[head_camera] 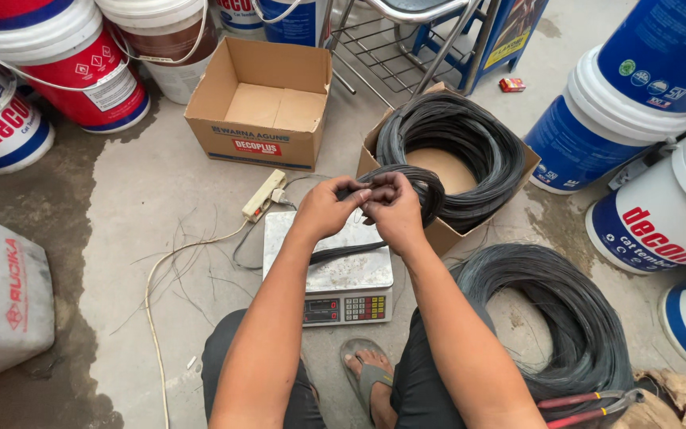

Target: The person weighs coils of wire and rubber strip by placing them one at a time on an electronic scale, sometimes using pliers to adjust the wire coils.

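1. My left hand (329, 208) and right hand (392, 208) meet above the digital scale (335, 274), fingers pinched on a small coil of thin black wire (424, 191).
2. Beyond, a bigger black coil (446, 143) fills an open cardboard box (443, 235).

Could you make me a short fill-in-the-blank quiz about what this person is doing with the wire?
1. Both hands, the left hand and the right hand, hold a small bundle of thin ____ wire.
2. Under the hands stands a digital weighing ____ with a steel platform.
3. The big black wire coil to the right of the hands lies inside an open ____ box.
4. Red-handled cutters lie beside the black wire coil on the ____.

Missing words: black; scale; cardboard; floor
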